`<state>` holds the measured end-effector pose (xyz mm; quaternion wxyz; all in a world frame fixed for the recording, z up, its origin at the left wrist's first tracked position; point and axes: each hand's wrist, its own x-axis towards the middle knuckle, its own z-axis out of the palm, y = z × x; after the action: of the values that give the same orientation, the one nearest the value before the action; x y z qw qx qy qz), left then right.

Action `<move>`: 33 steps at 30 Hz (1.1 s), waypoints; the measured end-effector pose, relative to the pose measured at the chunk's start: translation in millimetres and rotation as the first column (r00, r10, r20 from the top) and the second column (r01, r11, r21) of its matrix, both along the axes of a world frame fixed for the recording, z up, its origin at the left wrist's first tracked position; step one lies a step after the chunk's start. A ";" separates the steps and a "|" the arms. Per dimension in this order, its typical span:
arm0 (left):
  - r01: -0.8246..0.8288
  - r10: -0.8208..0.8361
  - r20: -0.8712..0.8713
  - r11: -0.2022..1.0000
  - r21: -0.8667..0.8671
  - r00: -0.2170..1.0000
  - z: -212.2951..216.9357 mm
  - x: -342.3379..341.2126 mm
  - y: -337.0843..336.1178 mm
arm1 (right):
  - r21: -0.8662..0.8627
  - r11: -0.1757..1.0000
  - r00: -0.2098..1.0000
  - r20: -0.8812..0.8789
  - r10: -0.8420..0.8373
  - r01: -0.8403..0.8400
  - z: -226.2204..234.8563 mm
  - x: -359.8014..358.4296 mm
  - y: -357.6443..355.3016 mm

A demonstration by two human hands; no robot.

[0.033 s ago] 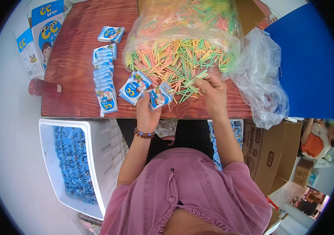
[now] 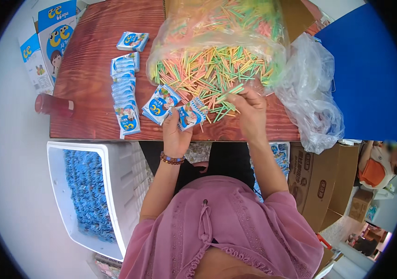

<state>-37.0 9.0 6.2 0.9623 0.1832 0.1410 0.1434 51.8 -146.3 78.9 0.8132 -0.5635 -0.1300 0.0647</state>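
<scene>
My left hand [image 2: 177, 135], with a beaded bracelet at the wrist, grips a small blue-and-white packet [image 2: 190, 115] between thumb and fingers. A second packet [image 2: 161, 103] lies just left of it on the wooden table [image 2: 87, 69]. My right hand [image 2: 250, 113] pinches a few thin green and yellow sticks [image 2: 232, 93] at the front of the spilling heap. Behind both hands, a large clear plastic bag [image 2: 226, 39] lies open, full of short pink, yellow and green sticks [image 2: 198, 69]. To the left, several packets overlap in a row [image 2: 124, 93].
A pink-red jar [image 2: 53, 105] lies at the table's left edge, near printed cartons [image 2: 54, 42]. Crumpled clear plastic [image 2: 310, 93] hangs at the right. Below stand a white foam box [image 2: 110, 186] of blue packets and a brown carton [image 2: 312, 186]. Another person [image 2: 377, 162] is far right.
My right hand has shifted slightly left, the sticks still pinched in its fingers. My left hand and its packet stay nearly in place.
</scene>
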 end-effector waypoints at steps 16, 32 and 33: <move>-0.018 0.017 -0.005 0.999 -0.035 1.000 7.1 4.6 6.2 | -0.446 0.892 0.882 0.391 0.263 -0.068 -1.9 -9.6 36.1; -0.048 0.053 0.156 0.998 -0.037 0.986 14.2 0.4 21.9 | -0.467 0.844 0.955 0.001 0.298 -0.263 -17.1 -3.6 69.7; -0.026 0.024 0.203 1.000 0.009 0.979 12.3 -3.6 28.4 | -0.473 0.825 0.930 0.032 0.366 -0.309 -14.0 0.0 71.4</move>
<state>-40.7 37.4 18.5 0.9687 0.1713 0.0437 0.1743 51.8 -74.9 64.9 0.6227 -0.7106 -0.2576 0.2023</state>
